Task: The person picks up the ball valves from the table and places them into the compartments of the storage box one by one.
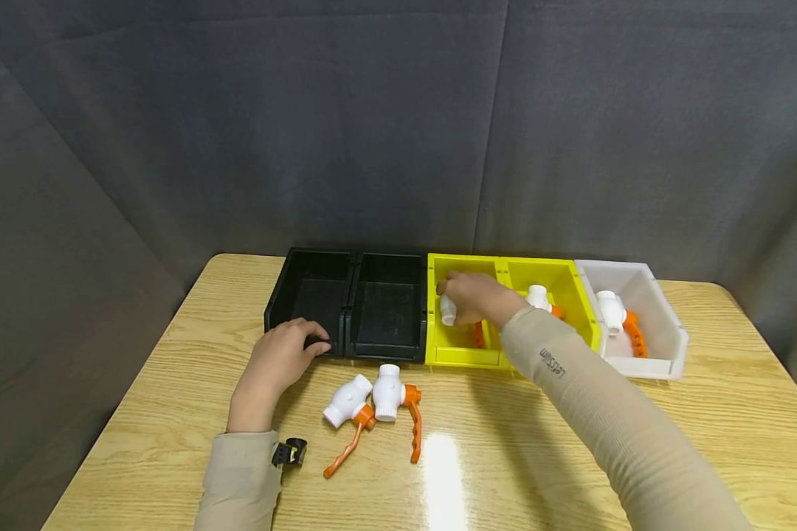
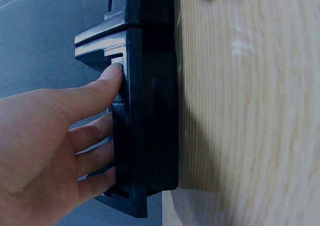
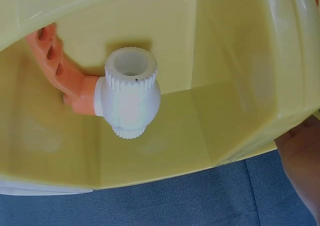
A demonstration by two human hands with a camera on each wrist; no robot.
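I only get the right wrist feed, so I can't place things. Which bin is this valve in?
Observer: The valve is in the left yellow bin, third of five in the row.
Operator: Where's the left hand?
Observer: The left hand touches the front rim of the far-left black bin.
Operator: Any valves outside the bins?
Observer: Two loose valves lie on the table, in front of the black bins.
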